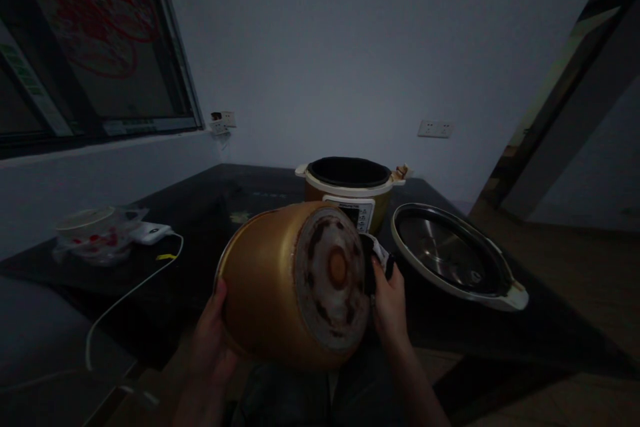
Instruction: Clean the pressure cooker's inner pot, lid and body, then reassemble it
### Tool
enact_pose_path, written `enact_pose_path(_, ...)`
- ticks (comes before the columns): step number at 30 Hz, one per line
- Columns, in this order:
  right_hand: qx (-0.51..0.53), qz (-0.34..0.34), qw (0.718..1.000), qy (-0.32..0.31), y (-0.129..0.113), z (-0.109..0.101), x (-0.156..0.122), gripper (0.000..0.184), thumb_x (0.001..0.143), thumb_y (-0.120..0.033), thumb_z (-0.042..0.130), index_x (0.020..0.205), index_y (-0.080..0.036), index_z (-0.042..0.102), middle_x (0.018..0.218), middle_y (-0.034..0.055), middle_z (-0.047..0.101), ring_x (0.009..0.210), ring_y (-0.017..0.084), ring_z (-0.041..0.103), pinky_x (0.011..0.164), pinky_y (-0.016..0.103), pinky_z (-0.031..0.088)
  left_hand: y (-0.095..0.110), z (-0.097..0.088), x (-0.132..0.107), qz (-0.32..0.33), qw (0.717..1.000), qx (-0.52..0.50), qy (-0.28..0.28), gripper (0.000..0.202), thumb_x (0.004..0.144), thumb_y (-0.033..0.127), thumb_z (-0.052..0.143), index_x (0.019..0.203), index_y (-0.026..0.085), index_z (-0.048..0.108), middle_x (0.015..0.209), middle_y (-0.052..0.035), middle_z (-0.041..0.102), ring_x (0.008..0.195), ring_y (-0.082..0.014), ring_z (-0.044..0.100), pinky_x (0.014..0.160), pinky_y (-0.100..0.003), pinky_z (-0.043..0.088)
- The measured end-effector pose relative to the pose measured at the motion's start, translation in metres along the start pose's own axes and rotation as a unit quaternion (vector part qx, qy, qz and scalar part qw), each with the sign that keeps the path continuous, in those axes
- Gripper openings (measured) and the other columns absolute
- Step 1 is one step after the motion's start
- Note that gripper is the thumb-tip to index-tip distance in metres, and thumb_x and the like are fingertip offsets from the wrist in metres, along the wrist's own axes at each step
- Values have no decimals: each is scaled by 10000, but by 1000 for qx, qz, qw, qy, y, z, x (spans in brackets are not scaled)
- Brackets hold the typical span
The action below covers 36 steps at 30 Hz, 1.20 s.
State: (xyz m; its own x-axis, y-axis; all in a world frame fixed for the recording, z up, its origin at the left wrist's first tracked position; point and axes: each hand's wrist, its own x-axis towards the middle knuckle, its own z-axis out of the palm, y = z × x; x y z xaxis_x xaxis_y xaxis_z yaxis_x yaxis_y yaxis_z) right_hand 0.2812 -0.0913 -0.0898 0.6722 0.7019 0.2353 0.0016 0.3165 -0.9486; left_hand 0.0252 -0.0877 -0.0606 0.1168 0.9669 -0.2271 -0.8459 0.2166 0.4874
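Observation:
I hold a golden inner cooking pot [280,280] tipped on its side, its worn, stained bottom [333,277] facing me. My left hand [213,337] grips the pot's rim side from below left. My right hand [390,300] is closed on a dark-and-white cloth [376,255] pressed against the pot's bottom edge. Behind the pot stands the rice cooker body [350,190], open and with no inner pot in it, its control panel facing me. The cooker's lid [453,253] lies upside down on the dark table to the right.
A dark table [225,200] runs along the white wall. At its left lie a plastic bag with a bowl [95,233], a white charger [150,232] and a white cable [130,290] trailing off the edge. Wall sockets [435,128] and a window [95,40] are behind. Wooden floor lies at right.

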Motion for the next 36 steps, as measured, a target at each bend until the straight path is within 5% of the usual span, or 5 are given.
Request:
enact_pose_path(8,88,-11,995,41,14,-1,-62,355,858,-376,600,1175,-223,646,1284,91,638,1208,258,571,1029,456,423,-1,-42,25,-46,977,-57,-201,425,993,362,322,1237,226,643,1109,-110,704,1026,-260,668,1009,-425,448)
enact_pose_path(15,-80,-332,936,-86,-1,-1,-104,384,917,-215,492,1293,-255,559,1379,70,561,1373,272,389,1132,570,246,-5,-40,25,-76,941,-98,-313,506,1007,387,223,1258,210,626,1219,-112,632,1142,-253,597,1098,-428,320)
enact_pose_path(19,-197,-479,841,-158,-17,-2,-101,497,921,-289,438,1412,-207,428,1409,76,525,1381,238,375,1187,491,134,-8,-35,18,-51,964,-55,-255,474,998,383,289,1223,179,653,1193,-126,648,1135,-264,601,1112,-428,298)
enact_pose_path(24,-229,-514,790,-245,-46,4,-91,670,863,-253,467,1497,-182,262,1437,86,488,1382,219,371,1192,425,179,-12,-21,4,-32,991,-4,-133,468,970,375,396,1367,159,515,1120,-163,693,1060,-275,654,1079,-424,373)
enact_pose_path(36,-153,-470,781,-382,-115,31,-58,699,809,-43,389,1486,-176,279,1508,84,387,1419,189,297,1159,429,288,-15,13,-17,-38,999,-5,-31,595,964,260,406,1515,202,186,1167,-113,682,1073,-246,650,1056,-395,414)
